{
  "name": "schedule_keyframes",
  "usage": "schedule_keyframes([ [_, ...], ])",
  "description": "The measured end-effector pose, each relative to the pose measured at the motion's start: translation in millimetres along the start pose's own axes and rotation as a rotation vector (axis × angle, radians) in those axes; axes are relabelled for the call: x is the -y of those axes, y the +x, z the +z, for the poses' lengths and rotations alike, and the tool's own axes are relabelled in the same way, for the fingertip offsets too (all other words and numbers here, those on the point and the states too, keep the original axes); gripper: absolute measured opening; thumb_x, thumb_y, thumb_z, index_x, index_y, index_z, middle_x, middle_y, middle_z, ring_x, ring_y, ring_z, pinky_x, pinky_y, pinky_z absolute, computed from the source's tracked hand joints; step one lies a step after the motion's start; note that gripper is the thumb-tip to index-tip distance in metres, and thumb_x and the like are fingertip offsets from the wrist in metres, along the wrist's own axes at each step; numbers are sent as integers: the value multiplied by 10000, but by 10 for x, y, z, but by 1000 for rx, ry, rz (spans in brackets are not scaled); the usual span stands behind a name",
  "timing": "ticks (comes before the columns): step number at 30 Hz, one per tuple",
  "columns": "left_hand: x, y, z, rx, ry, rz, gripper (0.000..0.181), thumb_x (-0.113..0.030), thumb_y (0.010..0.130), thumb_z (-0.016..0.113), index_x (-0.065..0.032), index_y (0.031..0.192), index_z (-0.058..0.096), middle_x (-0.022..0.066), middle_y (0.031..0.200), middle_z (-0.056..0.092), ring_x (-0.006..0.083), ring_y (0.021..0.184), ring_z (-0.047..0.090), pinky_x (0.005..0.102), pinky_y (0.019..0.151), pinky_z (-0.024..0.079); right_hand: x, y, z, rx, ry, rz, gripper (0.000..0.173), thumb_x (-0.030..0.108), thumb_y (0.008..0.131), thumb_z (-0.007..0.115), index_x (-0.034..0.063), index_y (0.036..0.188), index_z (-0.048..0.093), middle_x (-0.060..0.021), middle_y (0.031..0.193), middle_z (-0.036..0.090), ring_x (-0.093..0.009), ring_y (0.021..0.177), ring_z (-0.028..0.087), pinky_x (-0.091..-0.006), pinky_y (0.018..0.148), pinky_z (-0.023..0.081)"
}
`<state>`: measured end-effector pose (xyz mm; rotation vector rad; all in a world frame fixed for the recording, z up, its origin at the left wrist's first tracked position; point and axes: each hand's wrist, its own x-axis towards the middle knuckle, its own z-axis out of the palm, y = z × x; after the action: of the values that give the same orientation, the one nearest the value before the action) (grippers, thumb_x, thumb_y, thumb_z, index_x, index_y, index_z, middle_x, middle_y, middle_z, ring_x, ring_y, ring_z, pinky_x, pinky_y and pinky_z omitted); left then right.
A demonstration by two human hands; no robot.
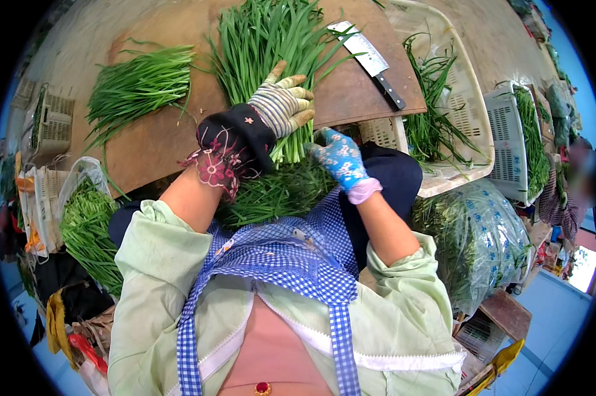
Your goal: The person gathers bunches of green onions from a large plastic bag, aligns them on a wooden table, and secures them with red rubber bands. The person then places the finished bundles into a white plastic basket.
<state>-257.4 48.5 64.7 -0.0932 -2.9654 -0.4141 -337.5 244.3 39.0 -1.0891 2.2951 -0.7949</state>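
Note:
My left hand (284,101), in a striped glove with stained fingertips, lies spread over the stalks of a large bunch of garlic chives (263,49) on the brown board. Its palm side is hidden. My right hand (338,156), in a blue floral glove, is beside the cut stalk ends, fingers bent; whether it pinches a stalk cannot be told. Below both hands, loose green leaves (283,193) lie on my lap over a blue checked apron. A smaller chive bunch (142,81) rests at the left of the board. A cleaver (367,59) with a black handle lies at the right.
A white plastic crate (483,143) with loose chives stands right of the board (149,158). Beneath it is a plastic-wrapped bundle of greens (476,237). Another crate (500,133) is farther right. A bag of greens (87,222) stands at my left. A person (567,198) is at the far right.

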Motion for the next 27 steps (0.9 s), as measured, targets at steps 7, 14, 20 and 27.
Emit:
schedule_keyframes([
  [7,40,-22,52,-101,-45,-14,267,-304,901,532,-158,1069,679,26,1153,639,283,1269,462,534,1139,104,-502,-60,-1272,-207,-151,45,205,226,822,663,98,982,670,-119,901,685,-305,824,654,-375,751,512],
  [14,26,-8,-29,-18,-23,-38,290,-345,923,506,-173,1080,679,32,1194,622,282,1295,432,562,1133,72,-660,-258,-2373,-503,-445,280,277,200,917,532,3,1098,602,-114,1032,646,-221,904,633,-359,792,515],
  [20,21,16,-176,29,-26,-46,345,-400,955,458,-179,1120,666,55,1267,586,312,1330,384,588,1122,24,36,-663,-184,343,-222,-350,249,269,857,590,160,1068,661,-113,1046,665,-304,927,643,-397,834,498],
  [27,407,-558,-422,-511,-226,-269,331,-349,932,556,-144,1178,640,121,1248,596,310,1230,484,499,1095,212,227,-525,181,395,177,-72,343,273,888,615,22,1122,631,-162,1003,678,-291,906,653,-343,807,499],
])
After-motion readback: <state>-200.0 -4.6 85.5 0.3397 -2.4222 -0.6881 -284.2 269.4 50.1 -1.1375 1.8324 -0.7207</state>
